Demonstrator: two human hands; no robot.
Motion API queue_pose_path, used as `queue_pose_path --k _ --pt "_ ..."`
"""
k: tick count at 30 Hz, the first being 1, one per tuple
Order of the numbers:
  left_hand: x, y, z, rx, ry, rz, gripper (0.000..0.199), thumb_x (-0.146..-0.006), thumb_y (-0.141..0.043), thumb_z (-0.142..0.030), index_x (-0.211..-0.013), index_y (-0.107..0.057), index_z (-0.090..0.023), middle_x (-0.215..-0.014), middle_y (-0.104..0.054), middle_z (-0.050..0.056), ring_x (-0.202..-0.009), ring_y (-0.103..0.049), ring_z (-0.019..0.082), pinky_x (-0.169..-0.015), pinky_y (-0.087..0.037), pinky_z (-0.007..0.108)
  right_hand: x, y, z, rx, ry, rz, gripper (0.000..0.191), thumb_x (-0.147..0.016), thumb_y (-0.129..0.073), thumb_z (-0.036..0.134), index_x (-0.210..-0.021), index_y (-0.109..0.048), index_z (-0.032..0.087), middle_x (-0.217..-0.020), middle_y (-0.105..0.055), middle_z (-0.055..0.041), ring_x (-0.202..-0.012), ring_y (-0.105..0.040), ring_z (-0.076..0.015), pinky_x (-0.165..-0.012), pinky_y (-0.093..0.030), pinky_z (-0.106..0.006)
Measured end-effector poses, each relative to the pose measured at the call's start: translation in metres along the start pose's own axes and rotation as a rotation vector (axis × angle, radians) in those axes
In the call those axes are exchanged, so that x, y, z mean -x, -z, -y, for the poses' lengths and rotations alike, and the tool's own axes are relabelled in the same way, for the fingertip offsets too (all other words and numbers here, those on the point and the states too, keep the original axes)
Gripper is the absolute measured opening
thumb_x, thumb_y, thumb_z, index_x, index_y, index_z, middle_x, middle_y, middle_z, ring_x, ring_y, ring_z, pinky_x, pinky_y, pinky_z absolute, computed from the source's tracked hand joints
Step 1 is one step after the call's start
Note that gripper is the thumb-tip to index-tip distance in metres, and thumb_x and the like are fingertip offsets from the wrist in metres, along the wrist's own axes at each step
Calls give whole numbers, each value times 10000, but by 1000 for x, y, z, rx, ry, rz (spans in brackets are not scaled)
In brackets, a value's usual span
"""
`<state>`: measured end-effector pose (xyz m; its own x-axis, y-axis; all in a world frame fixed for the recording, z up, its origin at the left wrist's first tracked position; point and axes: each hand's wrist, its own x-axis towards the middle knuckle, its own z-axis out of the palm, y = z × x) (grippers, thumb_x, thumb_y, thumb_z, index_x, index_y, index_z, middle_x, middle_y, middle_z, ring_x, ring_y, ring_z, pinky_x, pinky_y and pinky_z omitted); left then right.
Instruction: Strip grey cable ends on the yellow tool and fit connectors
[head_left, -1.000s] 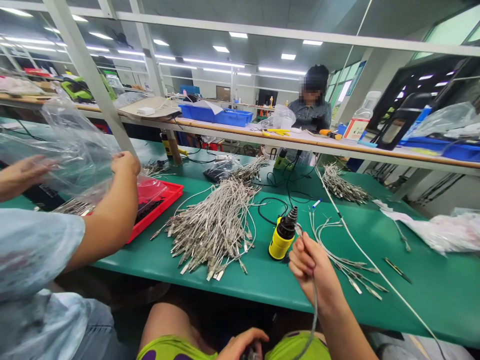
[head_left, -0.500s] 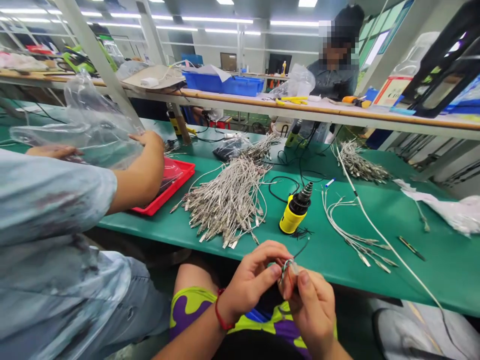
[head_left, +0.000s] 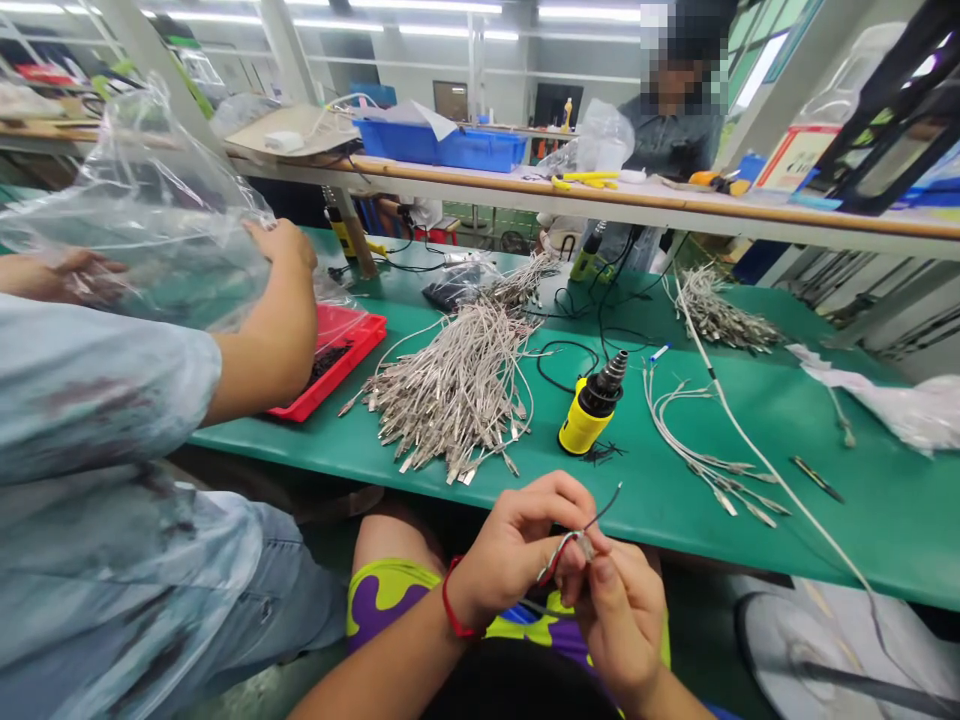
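Green workbench (head_left: 862, 530), stripped cable end (head_left: 574, 545) (red wire showing), between hands (head_left: 514, 560) (head_left: 622, 620)

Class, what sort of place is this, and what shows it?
Likely a wire-harness factory workshop: a long green workbench, a heap of metal-tipped cables, and blue plastic crates.

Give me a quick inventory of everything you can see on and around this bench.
workbench: 1, green, in front of the person
pile of wire leads: 1, silver-grey, mid-bench
bundle of wire leads: 1, silver-grey, far right
handheld tool: 1, yellow and black, mid-bench
tray: 1, red, bench left
plastic bag: 1, clear, held by co-worker's hand
crate: 1, blue, upper shelf
short wire: 1, pale, dark end, between own hands
left hand: 1, red wristband, on wire
right hand: 1, on wire
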<state>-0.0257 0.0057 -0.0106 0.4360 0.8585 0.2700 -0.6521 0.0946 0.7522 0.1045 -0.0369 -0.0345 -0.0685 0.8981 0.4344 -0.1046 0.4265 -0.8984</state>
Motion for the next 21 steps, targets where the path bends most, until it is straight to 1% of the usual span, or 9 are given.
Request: queue_pose_path --k 4,7,9,11,14,17,21 --pt "3 3 4 36 -5 8 192 -835 -817 -347 -937 -781 -189 -1006 -569 42 -522 -575 36 -434 -484 174 -6 1 3 126 97 36 415 -1049 -409 250 -686 -607 211 -579 -576 -12 -581 -558 -152 -581 -423 -272" --pt "4 4 3 36 5 -51 258 -771 -869 -388 -843 -763 -164 -916 -581 45 -678 -583 99 -547 -488 202 -11 2 5 165 126 93 447 -1054 -391 282 -656 -579 207 -548 -563 -4 -546 -546 -143 -574 -418 -271" --pt "4 5 0 44 39 -83 323 -703 -912 -427 -750 -738 -159 -841 -578 40 -763 -570 139 -633 -486 236 -11 2 5 139 127 117 462 -1054 -391 309 -645 -578 202 -540 -554 -4 -532 -532 -138 -565 -403 -271" --pt "4 6 -4 49 93 -95 349 -658 -935 -440 -693 -721 -166 -798 -571 36 -773 -557 157 -661 -478 265 -10 2 3 104 113 141 478 -1053 -393 340 -638 -583 200 -536 -545 -7 -530 -524 -139 -563 -391 -278" --pt "4 8 -8 41 150 -116 347 -608 -957 -430 -635 -719 -180 -773 -564 41 -783 -552 182 -662 -475 286 -9 2 1 84 84 176 495 -1055 -390 369 -631 -586 203 -529 -536 -8 -527 -519 -144 -571 -385 -288" --pt "4 9 -9 61 166 -136 347 -570 -971 -429 -613 -731 -182 -764 -568 43 -787 -547 187 -685 -468 292 -11 0 1 89 89 185 506 -1058 -384 374 -624 -581 204 -534 -547 -10 -536 -533 -147 -582 -389 -292" --pt "4 9 -11 28 151 -158 304 -570 -970 -391 -601 -750 -184 -747 -566 43 -792 -550 193 -706 -458 299 -14 -2 2 71 100 186 502 -1058 -390 369 -622 -577 205 -521 -545 -4 -516 -525 -142 -568 -382 -286"
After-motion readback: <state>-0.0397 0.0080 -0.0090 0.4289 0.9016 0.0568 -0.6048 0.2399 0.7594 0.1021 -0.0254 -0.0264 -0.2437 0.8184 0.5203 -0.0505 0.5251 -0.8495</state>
